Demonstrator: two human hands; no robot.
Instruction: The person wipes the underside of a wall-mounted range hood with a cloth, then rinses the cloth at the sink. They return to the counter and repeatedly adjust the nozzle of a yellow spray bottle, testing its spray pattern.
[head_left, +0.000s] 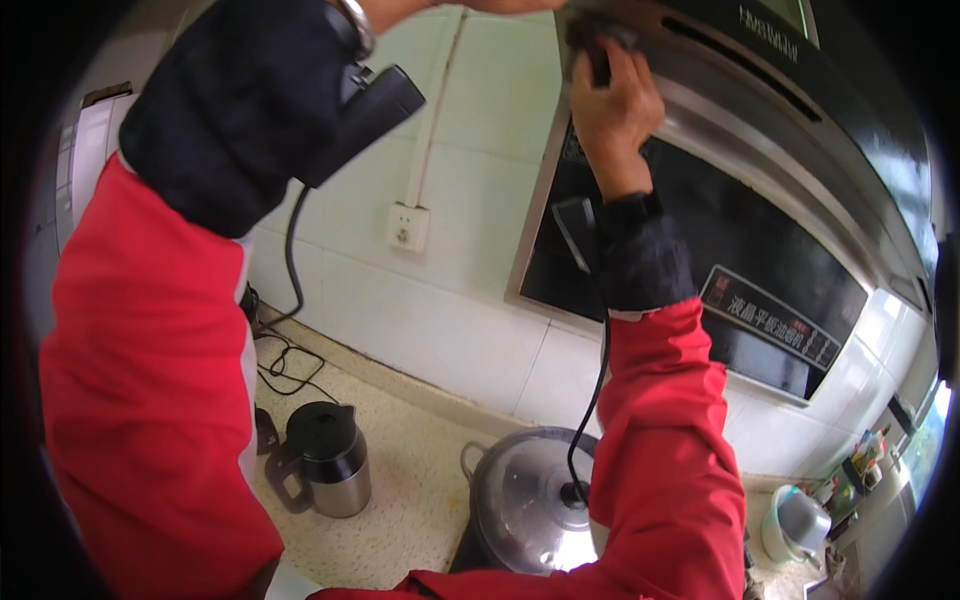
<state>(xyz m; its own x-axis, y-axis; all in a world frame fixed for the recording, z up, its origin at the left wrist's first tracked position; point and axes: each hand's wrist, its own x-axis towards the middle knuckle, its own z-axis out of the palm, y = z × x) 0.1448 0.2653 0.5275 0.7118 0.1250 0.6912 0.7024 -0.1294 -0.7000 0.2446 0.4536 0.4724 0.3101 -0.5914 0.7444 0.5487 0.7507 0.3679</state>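
Note:
My right hand (619, 112) is raised to the range hood (720, 97). Its fingers grip a dark, blurred pad or cloth (598, 49), pressed against the left end of the hood's steel edge. Only a strip of my left hand (480, 4) shows at the top rim, reaching toward the same corner of the hood. Its fingers are mostly cut off, so I cannot tell what it holds. Below my right hand is the hood's glossy black front panel (675, 225), which bears writing.
A lidded wok (525, 487) sits below my right arm. An electric kettle (330, 465) and loose black cord (289, 367) lie on the speckled counter (405, 480). Cables hang from black wrist devices (367, 124). A wall socket (408, 226) and basins (795, 525) are nearby.

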